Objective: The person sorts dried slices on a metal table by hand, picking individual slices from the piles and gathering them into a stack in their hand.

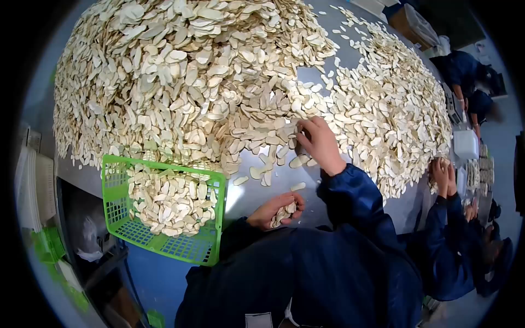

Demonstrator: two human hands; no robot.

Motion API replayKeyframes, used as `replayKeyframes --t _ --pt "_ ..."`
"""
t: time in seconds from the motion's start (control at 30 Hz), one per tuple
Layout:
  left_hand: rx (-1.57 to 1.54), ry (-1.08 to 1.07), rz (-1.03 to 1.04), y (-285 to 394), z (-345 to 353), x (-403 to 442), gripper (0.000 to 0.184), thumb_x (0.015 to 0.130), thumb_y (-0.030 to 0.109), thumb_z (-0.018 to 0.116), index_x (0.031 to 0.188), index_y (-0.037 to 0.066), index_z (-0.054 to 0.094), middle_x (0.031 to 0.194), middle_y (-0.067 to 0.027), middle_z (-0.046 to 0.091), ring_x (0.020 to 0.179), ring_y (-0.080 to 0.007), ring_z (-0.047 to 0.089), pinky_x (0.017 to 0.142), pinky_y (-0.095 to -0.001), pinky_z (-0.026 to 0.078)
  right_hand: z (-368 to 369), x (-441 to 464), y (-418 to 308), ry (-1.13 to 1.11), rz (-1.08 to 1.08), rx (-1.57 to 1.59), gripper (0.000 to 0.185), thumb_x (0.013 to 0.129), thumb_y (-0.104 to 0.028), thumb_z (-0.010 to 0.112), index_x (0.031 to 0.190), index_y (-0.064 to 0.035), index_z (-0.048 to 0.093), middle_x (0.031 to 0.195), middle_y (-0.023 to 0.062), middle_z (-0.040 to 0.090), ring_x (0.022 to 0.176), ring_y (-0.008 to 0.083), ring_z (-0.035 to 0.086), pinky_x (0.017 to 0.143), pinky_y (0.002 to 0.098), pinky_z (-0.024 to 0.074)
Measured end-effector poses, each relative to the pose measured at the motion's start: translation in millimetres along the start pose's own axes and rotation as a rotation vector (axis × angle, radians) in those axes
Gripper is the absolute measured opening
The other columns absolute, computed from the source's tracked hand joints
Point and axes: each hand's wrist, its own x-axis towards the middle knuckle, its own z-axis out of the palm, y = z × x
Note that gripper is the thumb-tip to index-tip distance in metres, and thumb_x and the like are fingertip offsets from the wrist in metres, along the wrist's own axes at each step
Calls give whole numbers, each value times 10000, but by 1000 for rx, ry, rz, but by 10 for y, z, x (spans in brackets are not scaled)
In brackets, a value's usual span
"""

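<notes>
My left hand (276, 211) is cupped near the table's front edge, its fingers curled round several pale dried slices (282, 215). Farther out, my right hand (320, 143) reaches palm down to the edge of the slice heap (257, 123), fingers bent and close together. Whether a slice is between those fingertips is hidden. A few loose slices (265, 169) lie on the metal table (249, 197) between the hands. To the left of my left hand, a green plastic basket (220, 218) is tilted, with many slices (169, 202) in it.
A tall slice heap (164, 71) covers the left and back of the table; another pile (388, 109) spreads to the right. At right, a co-worker's hands (442, 176) touch that pile's edge. A white container (466, 144) stands beyond. Stacked trays (38, 186) are at far left.
</notes>
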Motion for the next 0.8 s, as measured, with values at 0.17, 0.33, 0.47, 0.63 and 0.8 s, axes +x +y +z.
replayKeyframes --t 0.17,0.33,0.47,0.63,0.8 --pt "-34 -10 2 9 11 -9 279 980 276 455 1061 14 503 936 -89 523 761 -129 517 472 -186 419 65 28 17 -75 -138 -19 165 714 -113 696 834 -36 612 864 122 539 873 318 533 725 384 457" --pt "-27 -34 -3 -8 8 -3 276 974 272 467 1053 12 514 942 -87 528 764 -121 519 472 -185 418 -400 -160 391 -171 -17 -252 91 708 -61 643 796 -36 649 869 138 569 869 331 548 734 401 467" --pt "-2 -51 -8 33 59 -1 261 969 244 466 1036 -1 524 946 -88 528 744 -112 513 489 -181 420 -568 -166 297 -23 11 -395 182 702 -62 645 881 -35 636 876 140 569 855 336 543 742 411 469" --pt "109 -101 -74 25 69 -15 240 974 240 454 1014 21 543 915 -63 554 759 -80 526 522 -165 428 -86 103 -253 -189 -85 49 226 761 -102 650 975 -38 614 935 142 568 910 342 541 798 399 464" --pt "226 -178 -172 4 46 -31 248 937 243 537 1026 14 566 948 -50 571 797 -75 540 635 -190 443 255 229 -279 -245 -452 15 384 751 -30 591 1130 -98 583 1163 144 544 1071 340 517 892 412 432"
